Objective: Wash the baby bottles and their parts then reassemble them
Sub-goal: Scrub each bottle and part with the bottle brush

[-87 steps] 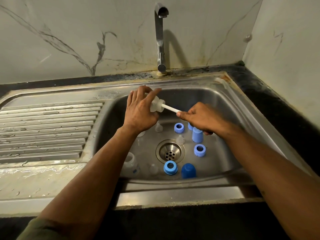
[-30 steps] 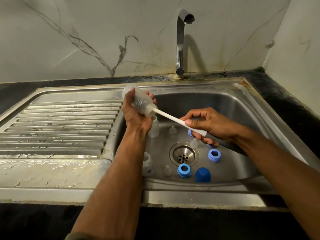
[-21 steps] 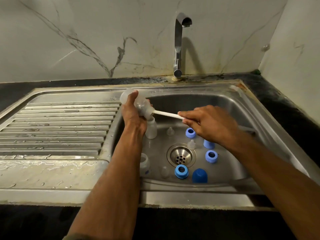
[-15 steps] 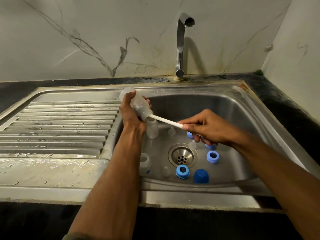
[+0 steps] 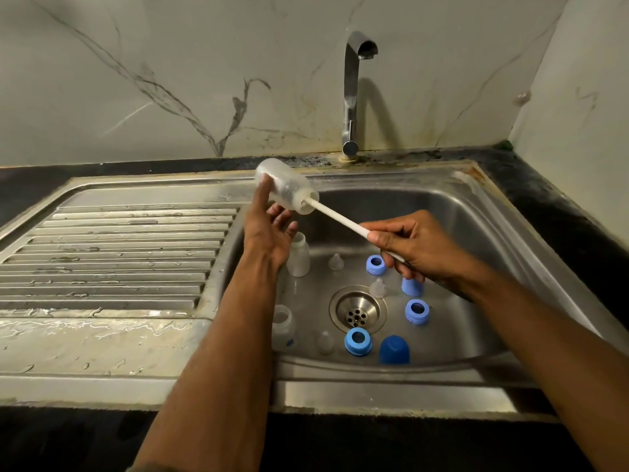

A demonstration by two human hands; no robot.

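Observation:
My left hand (image 5: pixel 269 240) loosely holds a clear baby bottle (image 5: pixel 286 189) tilted above the sink's left rim, thumb on its side and fingers spread under its neck. My right hand (image 5: pixel 415 248) grips the white handle of a bottle brush (image 5: pixel 340 221), whose head is inside that bottle. Two more clear bottles (image 5: pixel 299 255) (image 5: pixel 283 327) stand in the sink basin (image 5: pixel 476 240). Around the drain (image 5: pixel 357 310) lie three clear nipples (image 5: pixel 336 262), three blue collar rings (image 5: pixel 357 341), a dark blue cap (image 5: pixel 394 350) and a light blue cap (image 5: pixel 412 286).
A chrome faucet (image 5: pixel 352 97) stands behind the basin with no water running. A wet ribbed draining board (image 5: pixel 112 253) lies to the left. Marble walls close off the back and right, with black counter (image 5: pixel 544 206) along the sink's right edge.
The bottle has risen and tipped up. My right hand has drawn back along the brush handle, showing more of it. My left fingers have loosened from a full grip around the bottle.

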